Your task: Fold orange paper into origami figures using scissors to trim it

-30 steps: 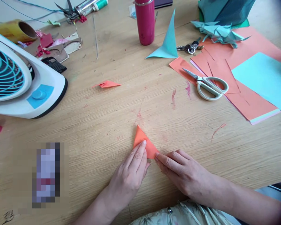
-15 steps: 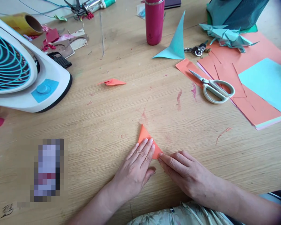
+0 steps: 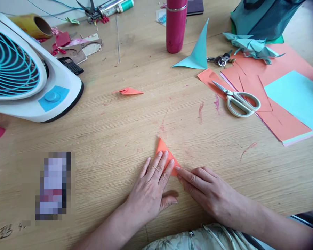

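Note:
A small orange paper [image 3: 161,146], folded to a triangle, lies on the wooden table near its front edge. My left hand [image 3: 151,187] rests flat across it, fingers spread and thumb held out to the side, covering much of the paper. At the paper's right corner, my right hand [image 3: 206,189] has its fingers pressed together, pinching that corner. Farther back on the table lies a small folded orange paper piece [image 3: 129,91] with a pointed end, touched by neither hand.
Scissors [image 3: 241,102] lie on stacked orange sheets [image 3: 289,121] at right. A pink tumbler [image 3: 175,27], a folded teal paper [image 3: 199,52] and keys [image 3: 221,60] stand or lie behind. At left are a fan [image 3: 65,93] and a blurred-out object [image 3: 53,184].
My left hand's fingers have spread wider, with the thumb moved away from the index finger. My right hand stays at the paper's corner. The whole view has shifted slightly.

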Action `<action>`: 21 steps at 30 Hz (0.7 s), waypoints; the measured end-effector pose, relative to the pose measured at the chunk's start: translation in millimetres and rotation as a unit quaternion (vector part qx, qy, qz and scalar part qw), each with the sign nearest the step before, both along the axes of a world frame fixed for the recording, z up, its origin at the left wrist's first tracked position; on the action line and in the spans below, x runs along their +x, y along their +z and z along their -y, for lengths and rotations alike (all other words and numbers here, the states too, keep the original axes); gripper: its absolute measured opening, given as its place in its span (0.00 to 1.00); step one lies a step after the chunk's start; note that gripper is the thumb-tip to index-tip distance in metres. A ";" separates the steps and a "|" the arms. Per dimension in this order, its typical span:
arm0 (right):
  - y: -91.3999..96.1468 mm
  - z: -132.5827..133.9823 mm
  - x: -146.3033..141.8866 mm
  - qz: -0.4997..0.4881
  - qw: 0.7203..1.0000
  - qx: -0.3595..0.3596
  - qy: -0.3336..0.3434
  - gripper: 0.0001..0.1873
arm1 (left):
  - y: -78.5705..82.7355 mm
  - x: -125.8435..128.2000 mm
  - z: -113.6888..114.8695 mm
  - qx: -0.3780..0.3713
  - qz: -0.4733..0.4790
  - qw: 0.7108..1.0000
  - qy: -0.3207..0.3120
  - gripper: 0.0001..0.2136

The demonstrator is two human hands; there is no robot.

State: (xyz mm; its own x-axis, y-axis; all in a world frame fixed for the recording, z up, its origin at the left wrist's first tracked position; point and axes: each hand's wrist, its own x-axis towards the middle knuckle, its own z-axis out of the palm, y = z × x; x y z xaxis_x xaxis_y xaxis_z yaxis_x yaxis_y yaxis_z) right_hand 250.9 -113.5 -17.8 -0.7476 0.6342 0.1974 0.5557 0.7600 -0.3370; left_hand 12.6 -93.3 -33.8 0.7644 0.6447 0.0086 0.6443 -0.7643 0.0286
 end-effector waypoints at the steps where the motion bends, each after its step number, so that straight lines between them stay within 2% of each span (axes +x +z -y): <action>1: 0.2 -0.3 0.2 0.001 1.000 0.003 0.002 0.19 | 0.2 2.3 0.5 0.003 -0.001 1.000 0.010 0.46; 5: 0.7 -1.4 1.1 -0.001 1.000 0.013 0.004 0.20 | -0.3 11.9 -0.4 0.016 -0.004 0.999 0.048 0.53; 21: -5.5 -0.4 1.8 -0.009 0.999 0.046 0.008 0.22 | -1.0 15.1 -17.6 0.024 -0.036 0.998 0.046 0.50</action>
